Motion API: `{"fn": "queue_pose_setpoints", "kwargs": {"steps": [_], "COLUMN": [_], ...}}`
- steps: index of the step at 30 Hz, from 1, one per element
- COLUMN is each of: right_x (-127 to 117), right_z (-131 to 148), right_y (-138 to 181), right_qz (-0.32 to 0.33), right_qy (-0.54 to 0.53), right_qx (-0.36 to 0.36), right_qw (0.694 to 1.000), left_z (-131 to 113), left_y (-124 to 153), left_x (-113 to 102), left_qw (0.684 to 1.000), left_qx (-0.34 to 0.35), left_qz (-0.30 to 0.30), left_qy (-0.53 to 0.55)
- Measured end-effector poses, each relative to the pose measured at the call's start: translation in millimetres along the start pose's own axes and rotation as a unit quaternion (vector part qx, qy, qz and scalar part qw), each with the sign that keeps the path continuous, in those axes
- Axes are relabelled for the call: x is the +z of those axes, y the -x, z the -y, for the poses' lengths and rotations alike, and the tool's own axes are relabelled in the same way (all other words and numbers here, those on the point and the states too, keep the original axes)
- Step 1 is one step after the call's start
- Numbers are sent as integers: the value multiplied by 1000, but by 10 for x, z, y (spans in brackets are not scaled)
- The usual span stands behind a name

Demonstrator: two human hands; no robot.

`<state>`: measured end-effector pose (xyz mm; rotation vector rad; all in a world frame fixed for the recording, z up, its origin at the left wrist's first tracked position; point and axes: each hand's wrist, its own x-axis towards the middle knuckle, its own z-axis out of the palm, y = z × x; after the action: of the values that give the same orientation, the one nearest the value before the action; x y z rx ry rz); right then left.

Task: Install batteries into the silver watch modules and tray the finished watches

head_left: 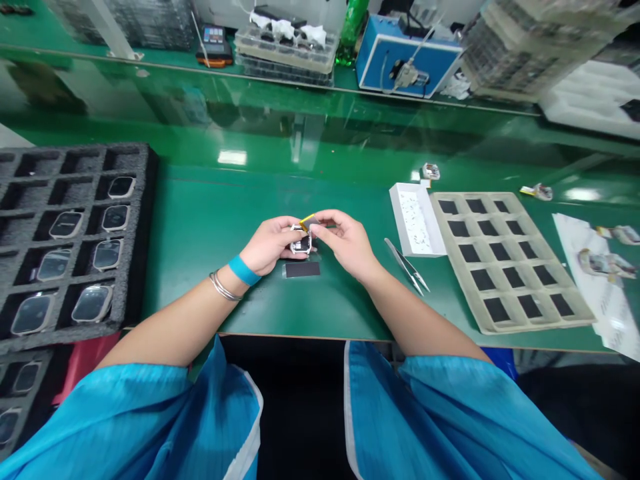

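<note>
White, rounded-square watch casing [301, 245] sits clamped in the left hand [273, 244] above the green surface [200, 220]; the right hand [347, 244] pinches a dark, yellow-edged flat piece [309, 223] at its upper edge. Best to steady the casing and avoid creasing that piece.

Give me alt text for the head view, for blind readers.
A left hand holds a white-framed device and the right hand a yellow-edged part, above a green bench; a foam tray of watches sits left, tweezers and a compartmented tray right.
</note>
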<state>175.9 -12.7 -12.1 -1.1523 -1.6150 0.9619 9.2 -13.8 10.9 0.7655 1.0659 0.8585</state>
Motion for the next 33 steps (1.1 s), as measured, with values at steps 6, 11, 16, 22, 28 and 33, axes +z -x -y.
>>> {"fn": "queue_pose_setpoints", "kwargs": {"steps": [6, 11, 16, 22, 28, 33], "right_x": [-4, 17, 25, 30, 7, 76], "right_z": [39, 54, 30, 24, -117, -129], "right_y": [22, 66, 92, 87, 9, 30], "right_qz": [-69, -84, -29, 13, 28, 121], "right_qy": [66, 172, 298, 325, 89, -133], "right_qx": [-73, -163, -260, -273, -120, 28], "right_qw": [993, 968, 918, 905, 988, 983], "left_z": [-21, 50, 5, -60, 12, 14], "left_y": [8, -13, -36, -53, -57, -9], "left_x": [-15, -12, -61, -140, -147, -121], "left_qw": [997, 999, 995, 990, 994, 995], "left_qx": [-22, -6, -50, -48, 17, 48], "left_qz": [61, 35, 34, 55, 78, 91], "left_qy": [36, 2, 74, 123, 68, 16]}}
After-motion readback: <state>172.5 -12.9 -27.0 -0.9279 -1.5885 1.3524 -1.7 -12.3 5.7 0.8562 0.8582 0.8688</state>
